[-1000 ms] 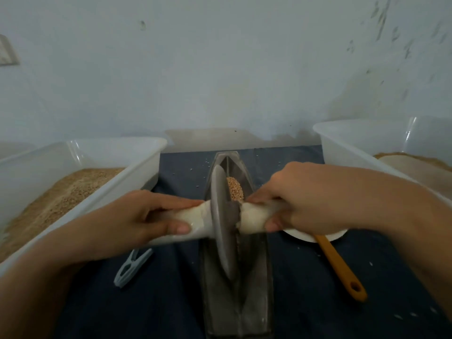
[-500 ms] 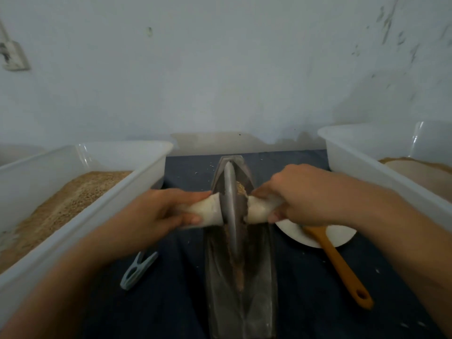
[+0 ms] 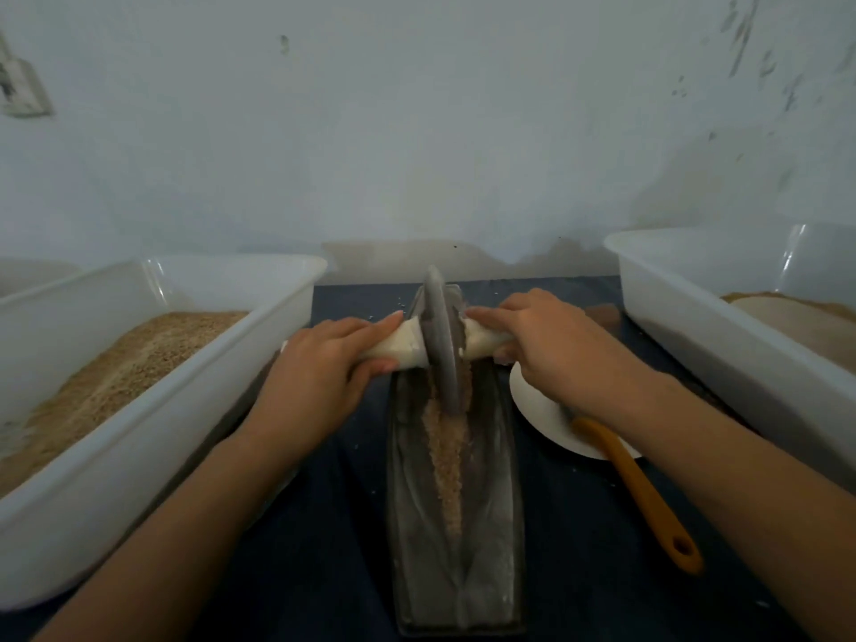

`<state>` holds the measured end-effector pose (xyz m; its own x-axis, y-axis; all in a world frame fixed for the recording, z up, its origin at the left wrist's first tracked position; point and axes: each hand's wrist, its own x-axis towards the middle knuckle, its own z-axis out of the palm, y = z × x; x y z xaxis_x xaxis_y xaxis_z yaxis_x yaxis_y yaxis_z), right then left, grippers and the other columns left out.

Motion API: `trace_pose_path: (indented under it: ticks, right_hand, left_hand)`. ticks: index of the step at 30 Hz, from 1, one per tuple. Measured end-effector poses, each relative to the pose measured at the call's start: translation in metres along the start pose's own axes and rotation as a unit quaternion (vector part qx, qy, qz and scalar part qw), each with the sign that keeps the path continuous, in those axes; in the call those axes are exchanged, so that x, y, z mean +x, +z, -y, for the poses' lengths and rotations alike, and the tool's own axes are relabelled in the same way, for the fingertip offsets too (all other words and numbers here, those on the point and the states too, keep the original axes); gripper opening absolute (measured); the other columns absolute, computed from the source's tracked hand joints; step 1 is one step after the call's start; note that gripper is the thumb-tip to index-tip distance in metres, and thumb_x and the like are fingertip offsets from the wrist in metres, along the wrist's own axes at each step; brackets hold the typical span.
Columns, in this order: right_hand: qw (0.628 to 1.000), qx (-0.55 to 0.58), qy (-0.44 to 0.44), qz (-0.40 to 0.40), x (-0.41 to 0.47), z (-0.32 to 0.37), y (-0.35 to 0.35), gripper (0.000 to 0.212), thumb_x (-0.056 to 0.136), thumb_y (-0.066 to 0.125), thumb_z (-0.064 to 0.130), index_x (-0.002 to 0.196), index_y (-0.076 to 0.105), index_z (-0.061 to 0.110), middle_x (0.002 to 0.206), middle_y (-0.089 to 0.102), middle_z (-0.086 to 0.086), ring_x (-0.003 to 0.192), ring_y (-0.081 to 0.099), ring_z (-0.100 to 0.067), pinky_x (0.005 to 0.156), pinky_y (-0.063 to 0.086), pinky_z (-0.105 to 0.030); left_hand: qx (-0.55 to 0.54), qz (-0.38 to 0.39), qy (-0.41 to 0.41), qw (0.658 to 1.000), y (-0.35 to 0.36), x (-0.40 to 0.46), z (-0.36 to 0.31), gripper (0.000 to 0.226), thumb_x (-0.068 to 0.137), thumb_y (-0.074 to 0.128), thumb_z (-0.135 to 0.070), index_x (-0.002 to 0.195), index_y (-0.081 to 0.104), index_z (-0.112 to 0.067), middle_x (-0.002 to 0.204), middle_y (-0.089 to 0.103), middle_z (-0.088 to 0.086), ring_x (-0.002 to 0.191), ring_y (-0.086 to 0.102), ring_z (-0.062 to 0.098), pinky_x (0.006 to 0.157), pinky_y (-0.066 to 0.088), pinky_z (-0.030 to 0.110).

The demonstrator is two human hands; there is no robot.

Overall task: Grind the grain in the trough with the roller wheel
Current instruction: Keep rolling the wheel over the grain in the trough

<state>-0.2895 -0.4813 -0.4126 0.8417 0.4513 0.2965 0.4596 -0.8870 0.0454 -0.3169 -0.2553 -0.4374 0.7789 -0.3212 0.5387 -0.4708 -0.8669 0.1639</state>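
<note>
My left hand [image 3: 319, 363] is wrapped round the pale handle on the left of the roller wheel [image 3: 442, 345], thumb underneath and fingers lying along the top. My right hand [image 3: 544, 345] grips the matching handle on the other side, fingers curled over it. The grey wheel stands upright on its edge near the far end of the trough [image 3: 456, 525], its lower rim down in the groove. A thin line of brown grain [image 3: 447, 456] runs along the middle of the trough from the wheel back toward me; the near end of the groove looks bare and dusty. The trough lies lengthwise on the dark worktop [image 3: 324, 549], between two white tubs. The left tub [image 3: 139, 447] is heaped with tan grain, and the right tub [image 3: 741, 345] holds a paler heap. Just right of the trough sits a white plate [image 3: 542, 414] with an orange-handled utensil [image 3: 648, 502] lying across it, partly under my right forearm.
</note>
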Motion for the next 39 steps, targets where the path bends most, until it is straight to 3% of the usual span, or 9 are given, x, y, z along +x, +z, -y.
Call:
trace_pose_path:
  ticks: [5,12,17,19,23,28,33,36,39]
  right_hand:
    - [0.999,-0.029,-0.025,0.039,-0.012,0.007,-0.012,0.044,0.089,0.057,0.026,0.132,0.046,0.030,0.109,0.057,-0.003,0.104,0.050,-0.020,0.079,0.041,-0.032]
    - [0.984,-0.032,-0.112,0.138,-0.052,0.035,-0.072,0.034,0.086,0.058,0.040,0.119,0.055,0.033,0.095,0.056,0.006,0.086,0.055,-0.014,0.058,0.036,-0.021]
    - [0.992,-0.043,-0.063,0.101,-0.029,0.025,-0.045,0.037,0.090,0.056,0.026,0.126,0.053,0.030,0.108,0.059,-0.003,0.096,0.057,-0.021,0.068,0.040,-0.027]
    - [0.996,-0.032,-0.025,0.074,-0.012,0.015,-0.025,0.047,0.091,0.053,0.017,0.135,0.044,0.032,0.119,0.056,-0.005,0.107,0.054,-0.023,0.080,0.043,-0.031]
    - [1.000,-0.003,0.004,-0.010,-0.001,0.000,0.005,0.060,0.092,0.053,0.020,0.144,0.026,0.032,0.125,0.050,0.000,0.113,0.041,-0.017,0.088,0.035,-0.028]
    - [0.999,-0.006,-0.022,0.037,-0.009,0.005,-0.010,0.047,0.090,0.057,0.023,0.134,0.044,0.032,0.111,0.057,-0.002,0.105,0.049,-0.019,0.084,0.043,-0.034]
    - [0.981,-0.003,-0.085,0.176,-0.032,0.022,-0.057,0.042,0.088,0.059,0.035,0.129,0.051,0.034,0.095,0.058,0.008,0.088,0.054,-0.011,0.069,0.042,-0.025]
    - [0.971,0.044,-0.111,0.207,-0.043,0.026,-0.069,0.040,0.090,0.054,0.038,0.130,0.049,0.038,0.098,0.060,0.013,0.089,0.055,-0.007,0.072,0.043,-0.021]
    - [0.979,0.051,-0.091,0.175,-0.033,0.022,-0.055,0.038,0.092,0.052,0.035,0.130,0.049,0.038,0.107,0.062,0.005,0.092,0.057,-0.011,0.080,0.046,-0.029]
  left_hand:
    - [-0.054,0.030,0.010,0.998,-0.013,-0.005,-0.002,0.049,0.084,0.064,-0.027,0.130,0.048,-0.034,0.111,0.066,-0.003,0.100,0.060,0.016,0.088,0.044,0.030]
    - [-0.275,0.263,0.011,0.925,-0.059,-0.024,0.004,0.037,0.077,0.068,-0.051,0.109,0.054,-0.064,0.110,0.064,-0.030,0.104,0.058,-0.009,0.088,0.040,0.004]
    - [-0.139,0.156,-0.014,0.978,-0.038,-0.018,-0.001,0.035,0.078,0.059,-0.052,0.106,0.046,-0.070,0.080,0.066,-0.030,0.078,0.059,-0.010,0.071,0.040,0.006]
    - [-0.075,0.074,-0.027,0.994,-0.019,-0.011,-0.003,0.042,0.086,0.060,-0.033,0.124,0.047,-0.048,0.094,0.065,-0.019,0.082,0.059,-0.003,0.073,0.038,0.007]
    - [0.060,-0.013,0.008,0.998,0.004,0.000,-0.004,0.049,0.089,0.061,-0.021,0.135,0.047,-0.017,0.121,0.063,0.009,0.104,0.058,0.029,0.090,0.044,0.041]
    - [-0.012,0.015,0.025,0.999,-0.011,-0.007,-0.004,0.046,0.084,0.066,-0.021,0.129,0.054,-0.025,0.109,0.068,0.003,0.097,0.063,0.024,0.082,0.046,0.034]
    - [-0.210,0.214,-0.010,0.954,-0.047,-0.019,0.005,0.040,0.076,0.060,-0.062,0.115,0.050,-0.064,0.101,0.069,-0.021,0.095,0.064,0.002,0.087,0.050,0.026]
    - [-0.295,0.279,0.003,0.914,-0.057,-0.024,0.007,0.035,0.079,0.065,-0.052,0.112,0.057,-0.059,0.109,0.066,-0.025,0.105,0.060,-0.004,0.086,0.043,0.007]
    - [-0.249,0.253,-0.023,0.935,-0.049,-0.020,0.007,0.032,0.079,0.058,-0.055,0.111,0.057,-0.060,0.098,0.068,-0.028,0.095,0.062,-0.007,0.085,0.044,0.012]
